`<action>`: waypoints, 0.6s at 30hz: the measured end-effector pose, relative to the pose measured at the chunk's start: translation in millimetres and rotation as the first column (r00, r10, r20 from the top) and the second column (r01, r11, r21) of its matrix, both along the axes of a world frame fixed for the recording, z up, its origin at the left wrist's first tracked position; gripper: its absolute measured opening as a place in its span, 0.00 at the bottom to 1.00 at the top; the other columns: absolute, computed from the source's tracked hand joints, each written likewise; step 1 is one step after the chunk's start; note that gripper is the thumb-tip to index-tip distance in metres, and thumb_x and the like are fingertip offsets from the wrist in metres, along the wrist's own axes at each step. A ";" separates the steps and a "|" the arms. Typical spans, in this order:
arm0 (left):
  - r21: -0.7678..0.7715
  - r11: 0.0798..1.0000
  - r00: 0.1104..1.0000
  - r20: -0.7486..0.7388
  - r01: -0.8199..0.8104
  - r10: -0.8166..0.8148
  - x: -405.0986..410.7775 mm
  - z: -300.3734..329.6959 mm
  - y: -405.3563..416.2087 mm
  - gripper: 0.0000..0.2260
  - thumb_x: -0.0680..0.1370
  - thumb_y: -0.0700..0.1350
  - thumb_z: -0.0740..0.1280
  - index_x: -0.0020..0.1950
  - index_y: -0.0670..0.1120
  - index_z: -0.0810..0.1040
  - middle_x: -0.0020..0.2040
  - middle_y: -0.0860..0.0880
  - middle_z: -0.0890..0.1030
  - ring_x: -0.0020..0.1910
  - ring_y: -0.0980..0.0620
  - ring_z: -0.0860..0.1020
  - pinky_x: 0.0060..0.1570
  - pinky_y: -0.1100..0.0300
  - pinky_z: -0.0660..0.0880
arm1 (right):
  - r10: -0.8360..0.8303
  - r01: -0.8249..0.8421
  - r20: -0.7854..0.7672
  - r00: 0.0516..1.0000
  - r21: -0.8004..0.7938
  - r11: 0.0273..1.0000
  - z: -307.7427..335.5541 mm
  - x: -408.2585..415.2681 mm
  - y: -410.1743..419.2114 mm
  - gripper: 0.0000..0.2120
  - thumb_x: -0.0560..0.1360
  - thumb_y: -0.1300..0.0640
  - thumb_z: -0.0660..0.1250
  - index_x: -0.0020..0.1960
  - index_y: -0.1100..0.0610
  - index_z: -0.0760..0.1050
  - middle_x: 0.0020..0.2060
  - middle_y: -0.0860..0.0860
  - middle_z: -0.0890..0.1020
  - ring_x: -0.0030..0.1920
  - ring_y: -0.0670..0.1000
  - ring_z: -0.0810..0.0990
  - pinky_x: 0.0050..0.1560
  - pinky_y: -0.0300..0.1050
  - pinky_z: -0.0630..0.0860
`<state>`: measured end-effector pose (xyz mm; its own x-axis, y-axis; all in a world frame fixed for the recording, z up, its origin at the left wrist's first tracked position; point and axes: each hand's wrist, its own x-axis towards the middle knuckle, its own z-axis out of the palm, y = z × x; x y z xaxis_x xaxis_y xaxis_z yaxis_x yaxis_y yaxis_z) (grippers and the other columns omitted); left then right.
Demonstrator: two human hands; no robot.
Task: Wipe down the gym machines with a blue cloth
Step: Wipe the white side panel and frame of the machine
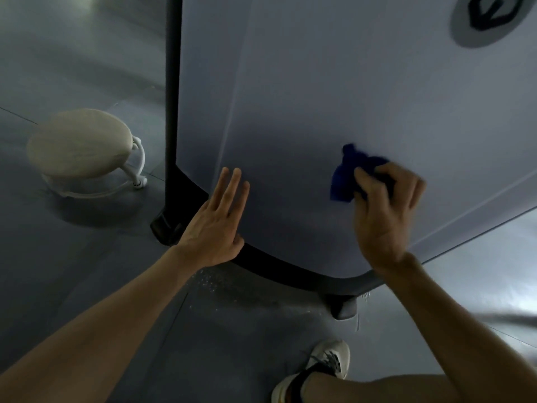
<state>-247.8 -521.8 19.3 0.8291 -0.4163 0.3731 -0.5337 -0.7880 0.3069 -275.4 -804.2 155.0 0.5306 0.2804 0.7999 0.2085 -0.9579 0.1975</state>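
A dark grey floor [72,286] carries everything. The gym machine [334,97] stands on it by black feet, one at its left corner [164,228] and one nearer the right [343,308]. A low round cream stool [80,141] stands left of the machine. A white shoe [322,367] rests at the near edge.

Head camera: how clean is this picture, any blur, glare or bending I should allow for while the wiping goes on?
Head view: dim overall; the right hand gripping the crumpled blue cloth is motion-smeared, while the flat left hand looks sharper; wide-angle bending curves the pale grey machine panel and its dark base edge; soft glare on the grey floor at right.
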 end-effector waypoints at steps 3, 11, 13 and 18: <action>0.022 1.000 1.000 0.001 0.016 -0.016 3.0 -0.1 8.3 0.50 0.73 0.41 0.70 0.85 0.41 0.41 0.84 0.43 0.32 0.83 0.41 0.35 0.73 0.49 0.70 | 0.077 -0.121 -0.339 0.938 -0.110 0.987 -65.9 -11.0 -3.2 0.16 0.80 0.40 0.65 0.58 0.49 0.81 0.57 0.47 0.75 0.56 0.41 0.73 0.59 0.34 0.70; 0.053 0.998 0.998 0.052 -0.038 0.035 11.9 -37.4 47.0 0.45 0.70 0.35 0.69 0.85 0.39 0.52 0.86 0.42 0.45 0.85 0.42 0.45 0.81 0.44 0.57 | 0.187 -0.354 -0.410 0.893 -0.381 0.854 -150.9 -6.8 1.1 0.12 0.77 0.61 0.65 0.57 0.55 0.83 0.61 0.56 0.75 0.59 0.58 0.74 0.52 0.53 0.79; 0.061 0.996 0.998 -0.001 -0.064 0.064 12.5 -57.5 53.3 0.49 0.69 0.36 0.73 0.85 0.40 0.51 0.86 0.42 0.45 0.85 0.42 0.45 0.82 0.44 0.55 | 0.250 -0.406 -0.390 0.886 -0.394 0.825 -154.8 11.3 33.1 0.09 0.78 0.61 0.65 0.55 0.55 0.83 0.60 0.56 0.77 0.59 0.58 0.75 0.56 0.50 0.75; 0.046 0.988 0.975 -0.156 -0.150 0.155 6.8 -87.2 63.3 0.50 0.72 0.42 0.75 0.85 0.44 0.47 0.86 0.46 0.41 0.84 0.47 0.41 0.82 0.52 0.47 | 0.333 -0.511 -0.442 0.833 -0.383 0.770 -179.2 60.6 131.9 0.08 0.76 0.63 0.69 0.52 0.57 0.84 0.54 0.57 0.83 0.56 0.57 0.80 0.56 0.49 0.77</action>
<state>-241.1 -458.4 -68.0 0.9313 -0.2906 0.2196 -0.3532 -0.8675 0.3503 -214.8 -672.3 -24.2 0.4685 0.8282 0.3076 0.7051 -0.5603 0.4347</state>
